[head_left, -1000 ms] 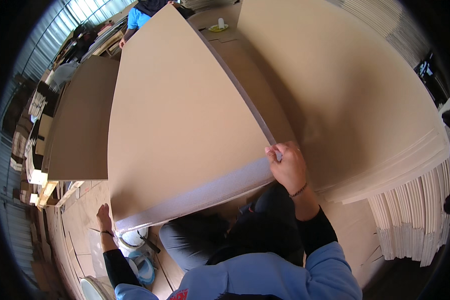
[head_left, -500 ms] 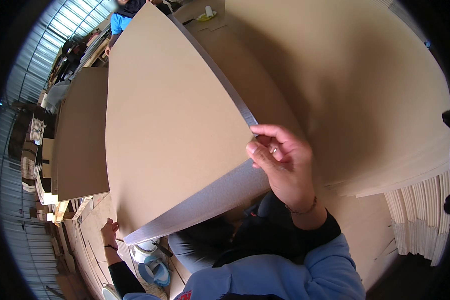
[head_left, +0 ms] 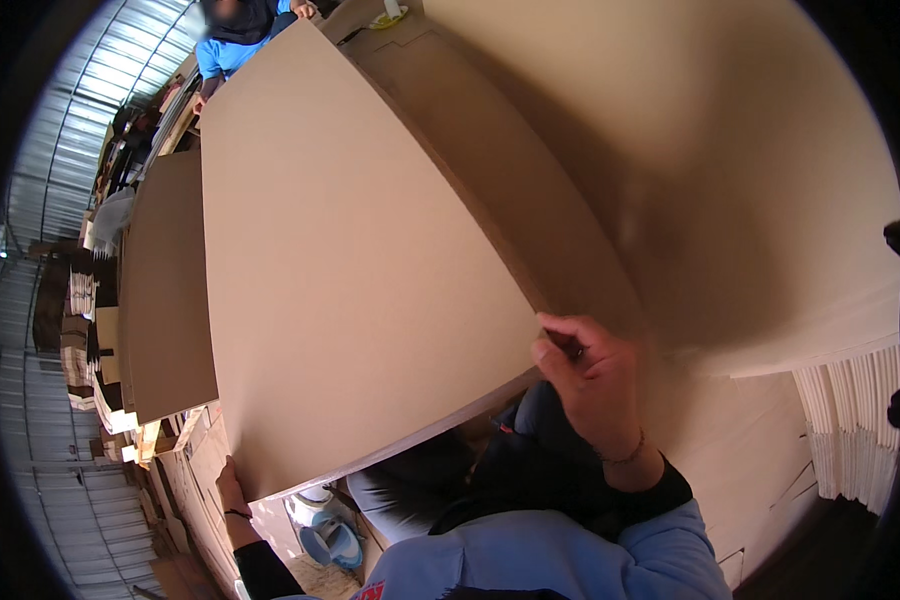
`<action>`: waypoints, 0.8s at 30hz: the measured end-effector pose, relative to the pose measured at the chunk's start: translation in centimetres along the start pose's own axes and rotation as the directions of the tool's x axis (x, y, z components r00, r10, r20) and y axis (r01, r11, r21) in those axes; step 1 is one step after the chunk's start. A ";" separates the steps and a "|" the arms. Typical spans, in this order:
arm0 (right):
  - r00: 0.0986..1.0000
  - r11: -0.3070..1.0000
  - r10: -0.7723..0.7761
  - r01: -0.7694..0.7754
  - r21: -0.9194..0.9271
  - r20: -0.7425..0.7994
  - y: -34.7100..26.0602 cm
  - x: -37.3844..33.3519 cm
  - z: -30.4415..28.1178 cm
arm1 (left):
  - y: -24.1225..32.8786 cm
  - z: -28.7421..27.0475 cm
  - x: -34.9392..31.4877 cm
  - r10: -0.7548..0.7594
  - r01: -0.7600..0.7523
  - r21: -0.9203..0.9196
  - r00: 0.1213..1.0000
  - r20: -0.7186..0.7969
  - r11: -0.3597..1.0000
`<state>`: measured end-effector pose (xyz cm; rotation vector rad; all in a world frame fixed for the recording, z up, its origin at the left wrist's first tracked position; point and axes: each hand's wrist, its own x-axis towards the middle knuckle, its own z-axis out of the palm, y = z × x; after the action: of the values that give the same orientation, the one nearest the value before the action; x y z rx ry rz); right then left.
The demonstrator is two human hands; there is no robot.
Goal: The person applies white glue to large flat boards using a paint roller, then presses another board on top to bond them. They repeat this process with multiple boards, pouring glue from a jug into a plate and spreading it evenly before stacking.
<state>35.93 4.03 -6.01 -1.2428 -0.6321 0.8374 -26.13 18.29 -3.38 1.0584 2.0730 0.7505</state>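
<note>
A large brown cardboard sheet (head_left: 350, 270) lies in front of me, stretching away to a co-worker at its far end. At its near right corner, my right hand (head_left: 595, 385) pinches the edge between thumb and fingers. My left hand (head_left: 232, 488) is against the near left corner, with its fingers partly hidden by the sheet. A thin greyish layer shows along the near edge beneath the sheet. The co-worker's hands touch the far corners, one hand (head_left: 201, 103) at the left and the other hand (head_left: 303, 10) at the right.
Further brown board (head_left: 770, 180) spreads out on the right, above a stack of folded cardboard (head_left: 855, 420). Another brown panel (head_left: 170, 290) stands at left on a wooden support. Below the sheet are my legs and a blue-and-white object (head_left: 330, 540). A yellow dish (head_left: 388, 18) sits at the far end.
The sheet's near right corner has moved right and toward me with my right hand, covering most of the grey layer. My left hand has closed in on the left corner.
</note>
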 end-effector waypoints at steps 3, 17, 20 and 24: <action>0.997 0.986 -0.073 0.071 -0.152 -0.009 1.5 -0.3 -0.4 | 0.8 0.5 -0.6 0.140 -0.101 0.267 0.981 -0.133 0.958; 0.947 0.835 -0.317 0.249 -0.491 -0.059 4.8 2.0 0.5 | 3.3 0.0 1.5 0.342 -0.245 0.476 0.931 -0.127 0.845; 0.948 0.834 -0.312 0.246 -0.493 -0.056 4.7 2.1 0.7 | 3.1 -0.1 1.8 0.339 -0.263 0.427 0.934 -0.112 0.865; 0.954 0.838 -0.296 0.234 -0.493 -0.050 4.7 2.1 0.8 | 2.4 -0.2 2.3 0.350 -0.281 0.404 0.931 -0.107 0.871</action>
<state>35.57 6.72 -10.46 -1.5981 -0.9256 0.3678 -26.17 21.38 -2.20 1.6350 2.2850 0.6239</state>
